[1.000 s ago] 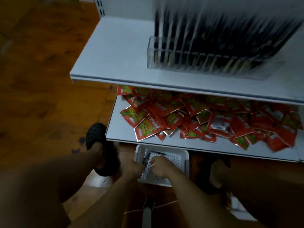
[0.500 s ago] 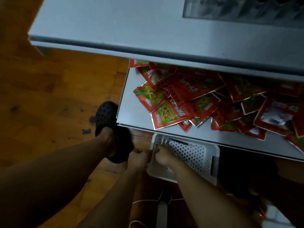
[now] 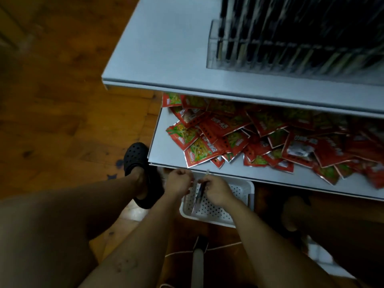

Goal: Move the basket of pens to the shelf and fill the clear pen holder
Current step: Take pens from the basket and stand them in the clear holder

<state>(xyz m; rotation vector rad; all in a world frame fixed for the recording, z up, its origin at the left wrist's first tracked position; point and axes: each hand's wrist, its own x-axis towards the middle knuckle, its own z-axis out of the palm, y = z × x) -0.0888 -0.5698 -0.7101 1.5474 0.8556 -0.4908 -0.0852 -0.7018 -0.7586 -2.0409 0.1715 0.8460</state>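
White basket (image 3: 209,219) not yet shelved; above it your right hand (image 3: 216,191) now grips raised pens (image 3: 198,195); left hand (image 3: 178,181) clenched, contents unclear.

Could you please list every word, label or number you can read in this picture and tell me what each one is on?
Nothing can be read for certain.
Red snack packets on the lower shelf: white characters and a small oval logo, too blurred to quote.
Black pens in the clear pen holder: motion-blurred, no print legible.
White basket and the held pens in the right hand: no text visible.
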